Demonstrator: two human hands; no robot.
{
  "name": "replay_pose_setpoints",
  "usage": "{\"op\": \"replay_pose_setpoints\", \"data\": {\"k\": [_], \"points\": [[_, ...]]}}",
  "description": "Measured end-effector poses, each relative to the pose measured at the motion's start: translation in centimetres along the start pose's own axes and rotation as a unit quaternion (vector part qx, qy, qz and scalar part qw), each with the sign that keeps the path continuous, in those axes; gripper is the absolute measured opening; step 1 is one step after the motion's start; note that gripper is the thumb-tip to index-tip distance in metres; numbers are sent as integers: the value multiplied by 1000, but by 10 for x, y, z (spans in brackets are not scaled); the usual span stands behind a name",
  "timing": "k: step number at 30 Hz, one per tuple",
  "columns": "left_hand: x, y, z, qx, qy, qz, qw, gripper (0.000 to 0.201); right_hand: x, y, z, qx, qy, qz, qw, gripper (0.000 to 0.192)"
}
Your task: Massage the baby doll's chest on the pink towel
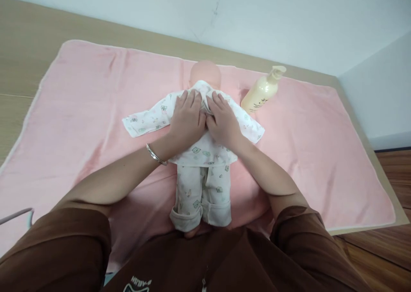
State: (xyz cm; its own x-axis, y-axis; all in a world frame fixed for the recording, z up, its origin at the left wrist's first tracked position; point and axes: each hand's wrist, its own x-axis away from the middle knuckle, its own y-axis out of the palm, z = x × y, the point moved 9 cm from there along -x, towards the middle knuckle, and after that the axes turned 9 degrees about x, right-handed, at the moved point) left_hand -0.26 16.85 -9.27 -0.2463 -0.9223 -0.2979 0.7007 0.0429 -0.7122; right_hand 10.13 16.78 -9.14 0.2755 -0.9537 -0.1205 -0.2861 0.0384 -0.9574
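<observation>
A baby doll point(205, 72) in a white printed long-sleeved top point(205, 153) and matching trousers point(189, 189) lies on a pink blanket point(96, 95). Its bald head points away from me; which way it faces I cannot tell. My left hand point(188, 118) rests flat on the upper part of the top, fingers stretched toward the doll's neck. Beside it my right hand point(224, 120) lies flat in the same manner, thumbs nearly touching. Between the hands the cloth is bunched. Both sleeves spread out sideways.
A cream pump bottle point(260, 90) lies tilted on the blanket, right of the doll's head. The blanket covers most of a wooden table point(25, 48), with a white wall point(257, 22) behind it. At the left edge is a thin curved grey object point(17, 215).
</observation>
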Motion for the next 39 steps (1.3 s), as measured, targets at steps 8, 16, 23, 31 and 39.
{"op": "replay_pose_setpoints", "data": {"k": [8,16,23,31,39], "points": [[-18,-6,-10,-8,24,-7,1000,46,7,-4,-9,69,15,-2,998,64],[-4,1,-2,1,15,9,1000,59,-14,-2,21,8,42,-25,999,64],[-21,-3,-18,19,21,6,1000,48,8,-2,-8,62,19,13,998,64],[-18,0,-23,28,12,38,999,55,15,5,-10,18,10,52,998,61],[-6,-3,-18,39,0,61,997,56,9,2,0,-8,15,60,998,60]]}}
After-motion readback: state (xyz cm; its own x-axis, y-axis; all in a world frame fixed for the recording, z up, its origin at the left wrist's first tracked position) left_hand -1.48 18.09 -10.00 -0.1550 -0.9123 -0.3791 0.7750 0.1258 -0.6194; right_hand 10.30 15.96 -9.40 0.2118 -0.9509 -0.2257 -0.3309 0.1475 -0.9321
